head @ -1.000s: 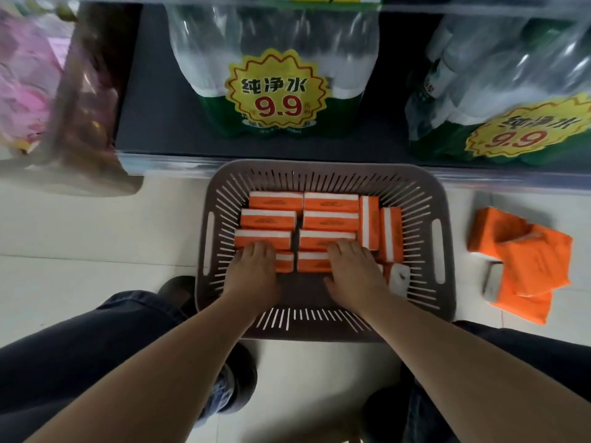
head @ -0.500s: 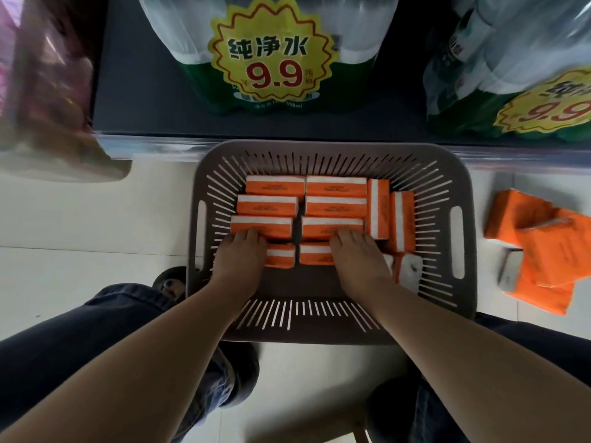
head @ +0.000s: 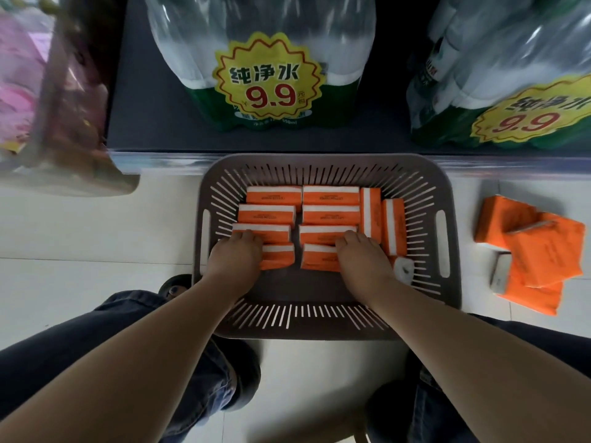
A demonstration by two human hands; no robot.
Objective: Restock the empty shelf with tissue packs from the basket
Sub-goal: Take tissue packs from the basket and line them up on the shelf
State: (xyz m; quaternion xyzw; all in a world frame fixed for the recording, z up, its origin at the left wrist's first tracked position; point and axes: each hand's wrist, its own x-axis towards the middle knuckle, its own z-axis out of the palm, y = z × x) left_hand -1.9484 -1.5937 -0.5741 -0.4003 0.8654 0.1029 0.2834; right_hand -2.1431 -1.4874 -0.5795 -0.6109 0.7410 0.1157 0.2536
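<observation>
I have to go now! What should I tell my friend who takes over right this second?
Left hand: palm down on the nearest left pack in the basket; grip unclear.
Right hand: the same on the nearest right pack.
Both hands are still resting there.
Packs: two rows lie in the basket, two stand at its right, and a loose pile is on the floor to the right.
Done: nothing lifted.
Left: carry the packs to the shelf.
</observation>
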